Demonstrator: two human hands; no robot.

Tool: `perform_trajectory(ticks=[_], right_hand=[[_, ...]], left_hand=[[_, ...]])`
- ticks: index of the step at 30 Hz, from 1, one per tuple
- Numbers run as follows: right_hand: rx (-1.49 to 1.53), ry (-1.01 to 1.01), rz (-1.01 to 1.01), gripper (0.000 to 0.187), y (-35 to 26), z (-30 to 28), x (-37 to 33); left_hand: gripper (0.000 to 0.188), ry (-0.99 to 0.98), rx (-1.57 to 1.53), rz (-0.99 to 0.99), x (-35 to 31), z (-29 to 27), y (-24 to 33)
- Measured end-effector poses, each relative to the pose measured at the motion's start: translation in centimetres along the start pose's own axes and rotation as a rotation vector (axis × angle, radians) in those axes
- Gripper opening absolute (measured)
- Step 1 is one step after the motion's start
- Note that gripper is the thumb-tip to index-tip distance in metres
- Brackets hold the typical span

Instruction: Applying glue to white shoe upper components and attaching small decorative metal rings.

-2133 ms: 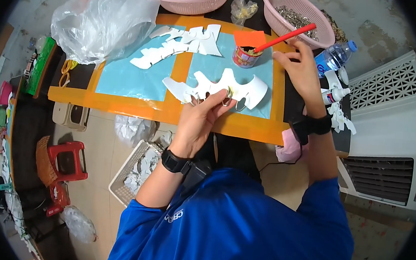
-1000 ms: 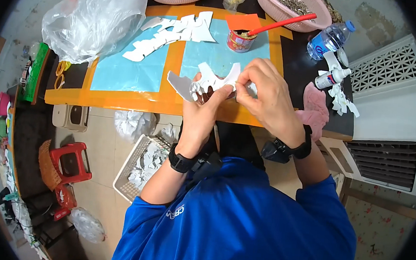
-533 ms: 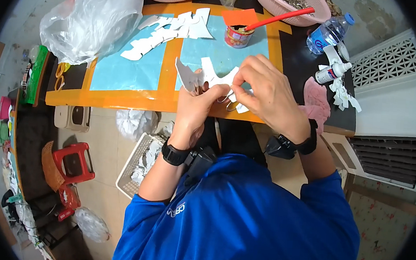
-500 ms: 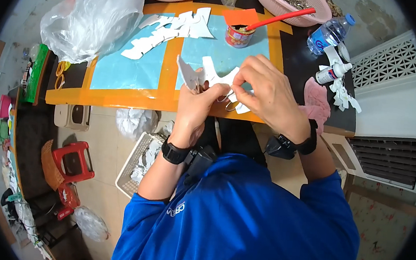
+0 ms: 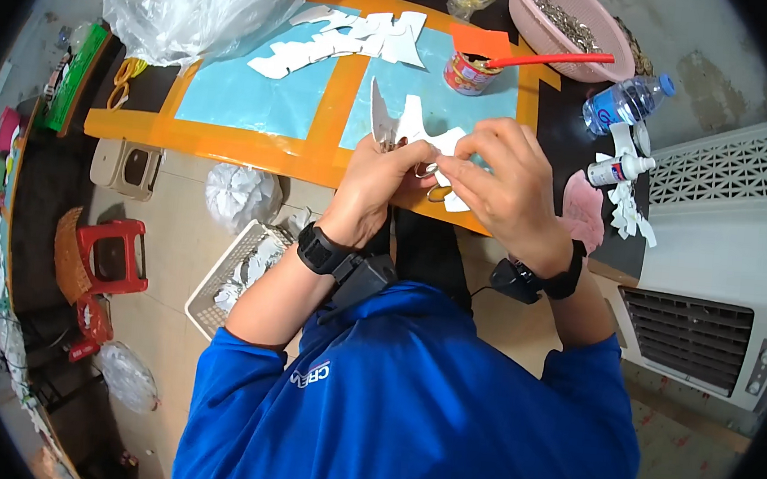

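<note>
My left hand is closed around a white cut-out piece with curved, pointed edges, above the table's near edge. One part of it stands up past my thumb. Small metallic bits show beside my left fingers, too small to name. My right hand pinches close to my left thumb, at the white piece's right side; what lies between its fingertips is hidden. Below the fingertips hangs a thin yellowish loop. More white cut-outs lie in a row on the blue table covering.
Beyond my right hand stand a small tub with a red stick, a water bottle and a white squeeze bottle. A pink basket holds metal pieces. Yellow scissors and a plastic bag lie left. A pink cloth is right.
The view has shifted, so the table sits higher and turned slightly. Both hands stay together at the white piece, with the right fingers still pinched; the yellowish loop shows more clearly.
</note>
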State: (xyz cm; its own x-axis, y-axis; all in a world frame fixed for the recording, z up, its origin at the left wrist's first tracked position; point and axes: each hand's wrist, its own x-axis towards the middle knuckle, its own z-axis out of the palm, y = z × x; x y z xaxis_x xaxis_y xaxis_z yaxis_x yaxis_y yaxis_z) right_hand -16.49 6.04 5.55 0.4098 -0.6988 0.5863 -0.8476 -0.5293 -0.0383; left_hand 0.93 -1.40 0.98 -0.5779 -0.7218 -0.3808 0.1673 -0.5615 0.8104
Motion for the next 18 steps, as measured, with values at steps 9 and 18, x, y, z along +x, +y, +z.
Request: perform_trajectory(ticks=[9, 18], right_hand=[[-0.043, -0.031, -0.055, 0.020, -0.2, 0.4, 0.8], [0.145, -0.092, -0.041, 0.023, 1.7, -0.8, 0.1]], left_hand=[[0.008, -0.001, -0.121, 0.012, 0.1, 0.0, -0.4], [0.013, -0.091, -0.080, -0.037, -1.4, 0.3, 1.6]])
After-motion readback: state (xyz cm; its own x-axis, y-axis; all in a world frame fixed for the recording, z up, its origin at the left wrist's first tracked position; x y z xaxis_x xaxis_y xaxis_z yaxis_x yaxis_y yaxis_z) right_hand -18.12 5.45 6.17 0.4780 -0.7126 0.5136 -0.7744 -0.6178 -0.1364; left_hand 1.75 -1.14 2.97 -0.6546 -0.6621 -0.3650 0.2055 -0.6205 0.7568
